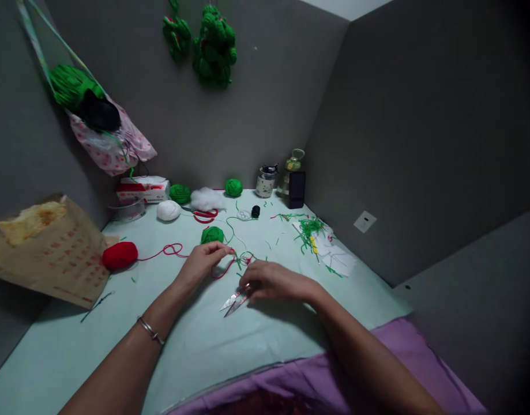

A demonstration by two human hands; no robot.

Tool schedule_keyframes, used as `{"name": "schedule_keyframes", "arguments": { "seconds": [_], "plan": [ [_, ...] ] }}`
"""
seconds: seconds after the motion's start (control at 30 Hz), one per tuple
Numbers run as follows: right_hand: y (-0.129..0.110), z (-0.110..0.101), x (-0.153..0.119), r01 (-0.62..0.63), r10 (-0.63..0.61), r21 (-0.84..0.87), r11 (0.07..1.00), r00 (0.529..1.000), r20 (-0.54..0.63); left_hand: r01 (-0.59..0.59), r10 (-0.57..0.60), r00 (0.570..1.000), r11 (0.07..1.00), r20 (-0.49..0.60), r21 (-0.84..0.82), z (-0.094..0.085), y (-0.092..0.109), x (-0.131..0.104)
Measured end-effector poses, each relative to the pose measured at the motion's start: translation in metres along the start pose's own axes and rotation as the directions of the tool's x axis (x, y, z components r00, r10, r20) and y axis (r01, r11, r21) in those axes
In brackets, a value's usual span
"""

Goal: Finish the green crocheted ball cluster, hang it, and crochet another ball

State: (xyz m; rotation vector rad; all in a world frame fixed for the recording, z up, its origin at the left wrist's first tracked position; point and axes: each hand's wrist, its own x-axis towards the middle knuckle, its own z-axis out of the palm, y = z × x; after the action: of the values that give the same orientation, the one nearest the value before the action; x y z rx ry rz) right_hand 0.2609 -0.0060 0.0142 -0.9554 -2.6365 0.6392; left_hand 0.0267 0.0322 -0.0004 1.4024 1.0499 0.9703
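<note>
Left fingers (225, 250): together, seemingly on red yarn (219, 278)
Right fingers (253, 285): clamped on scissors (236, 302), palm down
Just beyond left fingers: green ball (212, 234)

At the left of the table (195, 351) is a bag (76, 253), with a yarn ball (120, 255) just right of it. Behind, stuffing (207, 199) lies between box (157, 190) and jar (265, 184).

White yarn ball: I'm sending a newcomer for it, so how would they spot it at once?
Start at the paper bag on the left; past it stands a clear tub. Just right of that sits the white ball: compact, unlike the loose fluff, and white, unlike the green ball behind.
</note>
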Motion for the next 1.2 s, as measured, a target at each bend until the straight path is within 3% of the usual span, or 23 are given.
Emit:
{"name": "schedule_keyframes", "arguments": {
  "seconds": [0.07, 0.17, 0.27, 0.37, 0.47, 0.73, 0.87, 1.0, 1.2],
  "plan": [
    [-0.012, 0.009, -0.002, 0.082, -0.075, -0.060, 0.995, 0.991, 0.110, -0.005, 0.005, 1.000, 1.000, -0.002, -0.016, -0.002, 0.000, 0.001],
    [-0.019, 0.015, -0.008, 0.028, -0.021, -0.070, 0.997, 0.995, 0.099, -0.010, 0.010, 1.000, 0.999, 0.003, -0.051, -0.002, 0.001, 0.001],
    [-0.017, 0.011, -0.017, -0.103, 0.105, 0.211, 0.972, 0.994, 0.002, -0.009, 0.012, 0.999, 0.995, 0.029, -0.101, -0.001, 0.003, 0.000],
    [-0.014, 0.004, -0.023, -0.195, 0.272, 0.608, 0.770, 0.962, -0.037, 0.010, -0.001, 0.998, 0.988, 0.061, -0.151, 0.004, 0.002, -0.001],
    [-0.013, 0.003, -0.023, -0.221, 0.371, 0.779, 0.587, 0.928, -0.016, 0.034, -0.016, 0.995, 0.982, 0.096, -0.188, 0.010, 0.000, -0.002],
    [-0.009, 0.018, -0.014, -0.228, 0.452, 0.753, 0.617, 0.886, -0.102, 0.076, -0.044, 0.988, 0.974, 0.150, -0.212, 0.023, 0.002, -0.009],
    [-0.008, 0.022, -0.007, -0.239, 0.522, 0.805, 0.543, 0.847, -0.100, 0.086, -0.048, 0.982, 0.975, 0.183, -0.205, 0.024, 0.002, -0.009],
    [-0.008, 0.024, -0.001, -0.226, 0.539, 0.856, 0.466, 0.839, -0.072, 0.095, -0.051, 0.975, 0.976, 0.218, -0.195, 0.024, 0.003, -0.011],
    [-0.010, 0.022, 0.000, -0.239, 0.578, 0.824, 0.513, 0.806, -0.126, 0.092, -0.042, 0.962, 0.980, 0.269, -0.179, 0.026, 0.004, -0.014]
  ]
}}
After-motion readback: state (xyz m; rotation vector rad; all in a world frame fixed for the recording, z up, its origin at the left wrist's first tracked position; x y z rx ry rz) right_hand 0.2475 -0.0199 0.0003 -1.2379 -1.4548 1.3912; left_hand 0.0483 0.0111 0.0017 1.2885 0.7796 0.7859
